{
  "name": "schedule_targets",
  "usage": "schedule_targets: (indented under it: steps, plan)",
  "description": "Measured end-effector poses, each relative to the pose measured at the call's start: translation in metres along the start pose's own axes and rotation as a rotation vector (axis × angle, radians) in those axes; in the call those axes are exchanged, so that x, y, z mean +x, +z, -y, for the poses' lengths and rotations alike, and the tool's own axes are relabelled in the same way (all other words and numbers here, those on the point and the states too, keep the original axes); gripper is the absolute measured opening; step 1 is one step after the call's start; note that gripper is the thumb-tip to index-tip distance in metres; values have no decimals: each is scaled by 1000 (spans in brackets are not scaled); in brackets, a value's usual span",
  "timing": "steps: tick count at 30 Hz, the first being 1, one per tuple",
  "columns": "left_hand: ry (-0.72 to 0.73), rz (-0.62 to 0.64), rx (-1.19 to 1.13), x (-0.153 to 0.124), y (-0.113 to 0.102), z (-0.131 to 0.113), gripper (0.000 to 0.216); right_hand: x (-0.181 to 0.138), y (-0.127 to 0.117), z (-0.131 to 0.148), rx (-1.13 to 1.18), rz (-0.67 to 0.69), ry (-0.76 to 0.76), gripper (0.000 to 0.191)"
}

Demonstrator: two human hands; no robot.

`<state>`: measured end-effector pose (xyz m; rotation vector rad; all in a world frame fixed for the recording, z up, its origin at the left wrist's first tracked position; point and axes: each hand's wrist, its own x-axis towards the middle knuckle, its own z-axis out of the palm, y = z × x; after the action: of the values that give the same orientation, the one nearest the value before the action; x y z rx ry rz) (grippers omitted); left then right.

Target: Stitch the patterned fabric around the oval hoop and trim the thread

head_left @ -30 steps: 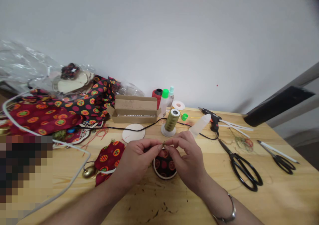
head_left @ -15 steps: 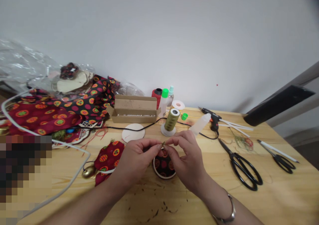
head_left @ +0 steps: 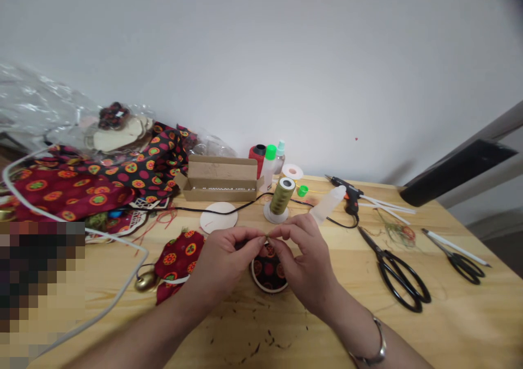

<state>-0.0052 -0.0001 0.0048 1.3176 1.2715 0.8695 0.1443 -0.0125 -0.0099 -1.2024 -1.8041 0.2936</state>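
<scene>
My left hand point(head_left: 223, 262) and my right hand point(head_left: 304, 260) meet fingertip to fingertip above the wooden table point(head_left: 449, 325). Both pinch a tiny olive-coloured bit of thread point(head_left: 268, 235) between thumb and forefinger. Directly beneath them lies a round disc covered in dark red patterned fabric point(head_left: 268, 273), partly hidden by my fingers. An olive thread spool point(head_left: 281, 195) stands just behind my hands. A small red patterned fabric piece point(head_left: 176, 260) with a brass bell point(head_left: 146, 282) lies left of my left hand.
Large black scissors point(head_left: 394, 273) and smaller scissors point(head_left: 460, 260) lie to the right, a glue gun point(head_left: 347, 192) behind them. An open cardboard box point(head_left: 220, 186), bottles point(head_left: 269, 162), a wooden disc point(head_left: 218, 217), heaped patterned cloth point(head_left: 81, 186) and a white cable point(head_left: 114, 298) occupy the back and left.
Almost nothing differs: my fingertips have shifted very slightly around the thread bit, and the hands stay in the same place.
</scene>
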Motion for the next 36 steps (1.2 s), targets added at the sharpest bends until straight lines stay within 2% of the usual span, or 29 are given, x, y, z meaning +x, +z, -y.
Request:
schedule_targets:
  steps: [19,24,36]
  plan:
    - [0,2,45,0,1,0,14,-1,-1,-1,-73,11,-42,17]
    - [26,5,76,0,1,3,17,-1,0,-3,-18,48,42,14]
    - [186,85,161,3,1,15,18,3,-1,-8,207,180,402,9]
